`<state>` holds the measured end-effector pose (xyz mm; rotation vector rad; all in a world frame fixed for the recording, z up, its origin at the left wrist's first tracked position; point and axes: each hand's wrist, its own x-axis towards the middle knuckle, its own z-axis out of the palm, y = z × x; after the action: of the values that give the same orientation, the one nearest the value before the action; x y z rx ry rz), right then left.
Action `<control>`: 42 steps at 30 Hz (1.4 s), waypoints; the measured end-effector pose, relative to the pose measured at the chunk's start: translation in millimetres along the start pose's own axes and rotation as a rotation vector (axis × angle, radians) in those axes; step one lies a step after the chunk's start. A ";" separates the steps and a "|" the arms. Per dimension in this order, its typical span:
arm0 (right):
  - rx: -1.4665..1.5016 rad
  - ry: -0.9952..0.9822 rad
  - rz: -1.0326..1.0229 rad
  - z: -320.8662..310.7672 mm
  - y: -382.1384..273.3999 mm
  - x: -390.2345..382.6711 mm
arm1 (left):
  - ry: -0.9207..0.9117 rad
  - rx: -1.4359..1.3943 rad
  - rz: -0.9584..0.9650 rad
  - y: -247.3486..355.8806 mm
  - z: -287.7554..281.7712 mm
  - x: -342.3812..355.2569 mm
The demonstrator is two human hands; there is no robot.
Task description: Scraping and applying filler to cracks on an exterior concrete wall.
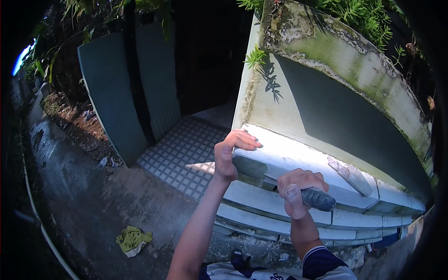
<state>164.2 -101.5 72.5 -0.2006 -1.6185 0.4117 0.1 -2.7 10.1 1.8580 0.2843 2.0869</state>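
Note:
My left hand [228, 156] rests at the left corner of the white-topped ledge [289, 156], its fingers stretched over the edge and holding nothing. To its right, my right hand [298, 186] is wrapped round the thick handle of a hand tool [319, 199]. That handle is dark and grey-smeared, and its butt sticks out to the right of my fist. The working end lies low against the ledge's front face, mostly hidden by my hand. On the ledge top, further right, lies a worn, flat grey-brown strip [352, 176] whose kind I cannot make out.
Stepped white tiers [261, 198] curve below the ledge. A mossy curved planter wall [345, 56] with green plants rises above it. Left of the ledge is a checkered tile floor [172, 154] beside a pale green panel [105, 88]. A yellow-green cloth [134, 241] lies on the concrete path.

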 end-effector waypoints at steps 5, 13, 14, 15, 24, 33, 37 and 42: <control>0.191 0.015 0.156 -11.1 -25.6 -6.6 | 0.007 -0.004 -0.010 1.5 1.4 1.9; 0.113 0.011 -0.050 -2.6 -5.3 -9.4 | 0.019 0.000 -0.016 2.8 2.5 -0.3; 0.127 -0.029 -0.025 -1.4 -4.3 -7.3 | 0.018 0.000 -0.025 3.3 0.4 -3.0; 0.133 -0.071 -0.003 -2.7 -4.7 -6.1 | 0.014 -0.001 -0.026 3.3 0.0 -2.6; 0.247 0.010 0.171 -9.3 -8.3 -26.9 | 0.026 -0.014 -0.005 0.2 1.0 2.7; 0.078 0.026 -0.020 -0.5 14.4 -22.8 | 0.030 -0.020 0.005 -2.5 -1.6 2.4; 0.235 0.036 0.033 -2.7 2.0 -21.3 | 0.036 -0.038 -0.002 1.2 3.5 0.5; 0.074 0.037 -0.019 5.1 16.0 -19.9 | 0.028 -0.006 0.008 1.5 -1.1 -1.1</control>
<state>159.2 -94.9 47.8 -0.1368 -1.5648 0.4502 -1.1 -4.5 9.5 1.8307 0.2780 2.1179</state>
